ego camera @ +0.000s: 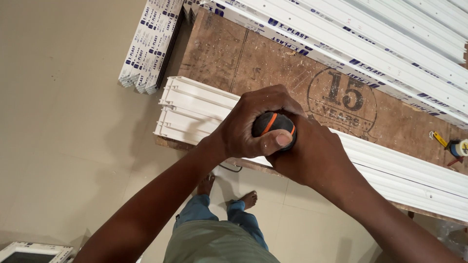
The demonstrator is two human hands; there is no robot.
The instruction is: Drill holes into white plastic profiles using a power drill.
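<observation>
Over plywood bench (273, 63), black orange-ringed tool handle (271, 124).

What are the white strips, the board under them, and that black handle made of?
Strips: probably plastic, smooth matte white with moulded ribs. Board: likely plywood, brown, scuffed and stained. Handle: seemingly rubbery black plastic with orange bands, gripped in both hands.

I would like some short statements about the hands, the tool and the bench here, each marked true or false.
1. Both hands clasp the black tool handle with orange bands. True.
2. The left hand rests flat on the floor. False: it wraps the handle from the left.
3. The white plastic profile strips lie on the brown wooden board. True.
4. The right hand holds the yellow tape measure. False: the tape lies apart, at the board's right edge.
</observation>
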